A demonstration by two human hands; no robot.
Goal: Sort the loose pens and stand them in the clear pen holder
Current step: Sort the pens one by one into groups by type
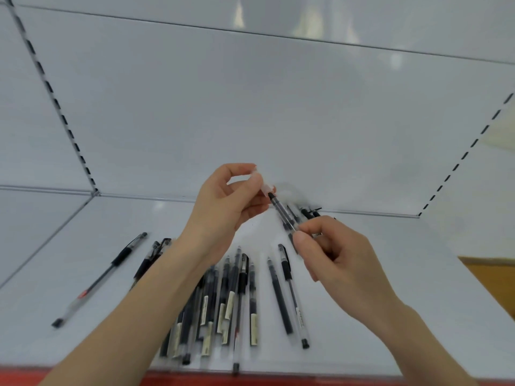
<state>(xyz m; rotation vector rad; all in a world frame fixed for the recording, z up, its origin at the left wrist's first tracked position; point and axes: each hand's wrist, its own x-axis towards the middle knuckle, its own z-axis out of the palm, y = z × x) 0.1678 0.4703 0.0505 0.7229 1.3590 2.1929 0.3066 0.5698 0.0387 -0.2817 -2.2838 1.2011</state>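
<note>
both hands are raised above a white shelf (362,316), close together but not touching. the left hand (228,201) pinches a clear cap (264,185) between thumb and fingertips, its other fingers curled underneath. the right hand (342,263) pinches a pen (282,210) near its lower end, thumb on top, so the clear barrel slants up and to the left. the pen's dark tip sits right at the mouth of the cap; i cannot tell whether it is inside or just touching.

just behind the held pen, against the back panel (250,107), is a clear blurred shape (289,190) with a few dark pen ends (309,213) beside it. it is too blurred to say whether this is the pen holder.

below the hands, a heap of loose pens (225,302) lies flat on the shelf, mostly pointing away from the person, some overlapping. a single pen (103,277) lies well apart at the left, slanted. another black pen (150,260) shows beside the left forearm, partly hidden by it. two pens (281,299) lie side by side to the right of the heap, under the right hand. a red strip (195,378) runs along the shelf's near edge.
</note>
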